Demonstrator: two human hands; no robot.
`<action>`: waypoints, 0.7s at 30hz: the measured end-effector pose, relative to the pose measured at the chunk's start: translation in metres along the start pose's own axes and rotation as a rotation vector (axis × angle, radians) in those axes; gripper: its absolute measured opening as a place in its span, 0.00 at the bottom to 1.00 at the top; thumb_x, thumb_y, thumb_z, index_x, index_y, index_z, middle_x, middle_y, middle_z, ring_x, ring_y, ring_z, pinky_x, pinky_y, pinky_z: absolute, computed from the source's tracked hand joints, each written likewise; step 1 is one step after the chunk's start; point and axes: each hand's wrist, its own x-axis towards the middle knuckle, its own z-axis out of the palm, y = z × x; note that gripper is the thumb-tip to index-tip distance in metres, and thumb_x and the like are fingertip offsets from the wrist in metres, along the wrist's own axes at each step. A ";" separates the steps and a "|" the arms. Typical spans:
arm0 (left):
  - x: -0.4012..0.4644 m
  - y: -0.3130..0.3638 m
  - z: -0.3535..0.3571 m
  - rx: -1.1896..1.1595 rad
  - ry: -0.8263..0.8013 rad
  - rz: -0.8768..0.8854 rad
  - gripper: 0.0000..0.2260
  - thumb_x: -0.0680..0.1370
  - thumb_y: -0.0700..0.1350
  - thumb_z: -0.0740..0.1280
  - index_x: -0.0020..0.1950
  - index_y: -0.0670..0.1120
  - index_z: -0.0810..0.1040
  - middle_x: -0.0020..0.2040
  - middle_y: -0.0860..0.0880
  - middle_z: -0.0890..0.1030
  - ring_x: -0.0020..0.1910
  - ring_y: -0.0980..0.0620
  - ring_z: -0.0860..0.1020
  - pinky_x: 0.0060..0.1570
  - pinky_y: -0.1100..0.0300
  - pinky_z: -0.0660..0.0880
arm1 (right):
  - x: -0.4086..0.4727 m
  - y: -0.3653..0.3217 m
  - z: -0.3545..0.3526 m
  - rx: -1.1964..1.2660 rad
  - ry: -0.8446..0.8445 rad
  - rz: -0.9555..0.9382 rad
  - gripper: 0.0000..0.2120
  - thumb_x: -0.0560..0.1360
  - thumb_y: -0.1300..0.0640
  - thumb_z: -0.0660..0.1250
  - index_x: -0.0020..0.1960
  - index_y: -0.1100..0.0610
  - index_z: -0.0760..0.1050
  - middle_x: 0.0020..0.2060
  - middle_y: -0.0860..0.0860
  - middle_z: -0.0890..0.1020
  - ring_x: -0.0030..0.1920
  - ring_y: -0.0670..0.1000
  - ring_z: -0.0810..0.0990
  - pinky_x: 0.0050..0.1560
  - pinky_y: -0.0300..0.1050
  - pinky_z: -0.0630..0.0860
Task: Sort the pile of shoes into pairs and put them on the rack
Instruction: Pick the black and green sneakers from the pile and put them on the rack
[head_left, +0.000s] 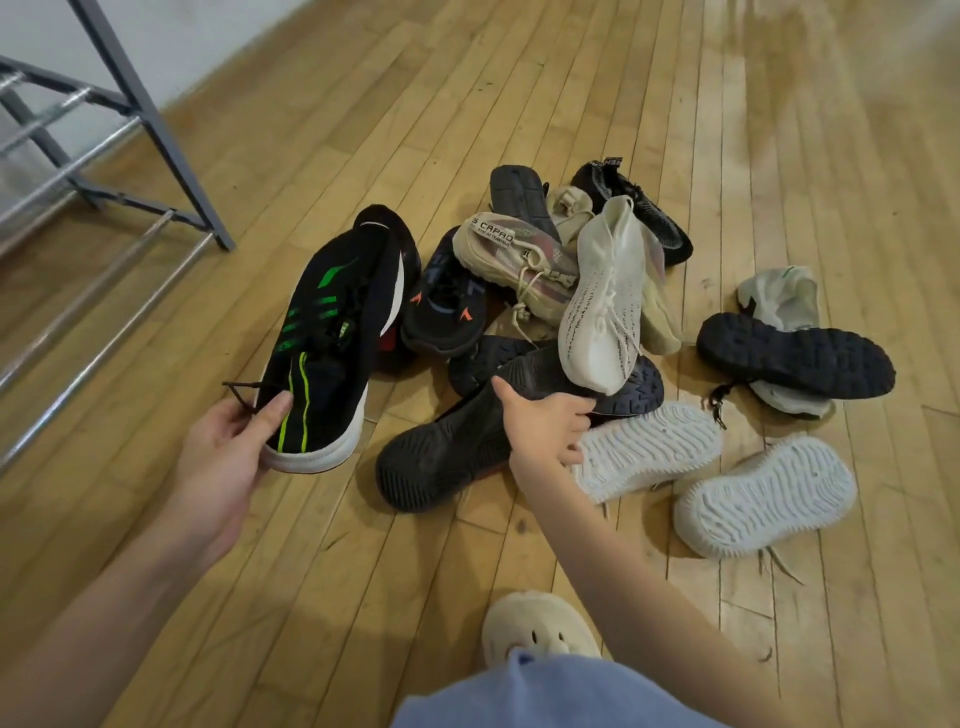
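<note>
Now | L hand grips black-green shoe; long axis up-right

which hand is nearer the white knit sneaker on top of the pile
Right. The right hand reaches just below the white knit sneaker's toe; the left hand holds a black sneaker well left.

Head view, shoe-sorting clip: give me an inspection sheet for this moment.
Surface: wooden plank floor, worn.
Job's things: pile of shoes unsorted on the floor; two white-soled shoes lie sole up beside it; rack at the left, rails bare where seen.
Clutter: nothing seen.
Hands: left hand holds a black shoe with green stripes by its toe; right hand grips a black shoe lying sole up.
Cables: nothing seen.
Surroundings: pale wall; the person's cream slipper.
</note>
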 end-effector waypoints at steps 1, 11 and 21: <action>0.000 -0.001 -0.002 -0.007 0.003 0.002 0.14 0.78 0.45 0.66 0.63 0.43 0.77 0.56 0.49 0.83 0.58 0.50 0.80 0.61 0.52 0.73 | 0.001 -0.001 0.001 0.028 0.014 0.006 0.55 0.64 0.41 0.77 0.75 0.64 0.49 0.71 0.61 0.63 0.72 0.62 0.62 0.71 0.58 0.55; 0.002 -0.005 -0.030 -0.146 0.038 -0.004 0.12 0.79 0.44 0.65 0.61 0.42 0.77 0.60 0.45 0.82 0.61 0.48 0.79 0.67 0.47 0.70 | -0.064 -0.015 -0.041 0.545 -0.069 -0.524 0.27 0.69 0.68 0.70 0.60 0.55 0.60 0.46 0.43 0.71 0.43 0.39 0.76 0.41 0.30 0.76; -0.023 -0.041 -0.063 -0.165 0.113 -0.054 0.14 0.82 0.40 0.58 0.67 0.41 0.72 0.63 0.46 0.79 0.63 0.49 0.77 0.60 0.53 0.74 | -0.073 -0.041 0.033 0.092 -0.582 -0.621 0.24 0.73 0.50 0.72 0.61 0.59 0.67 0.47 0.50 0.77 0.47 0.49 0.80 0.44 0.41 0.79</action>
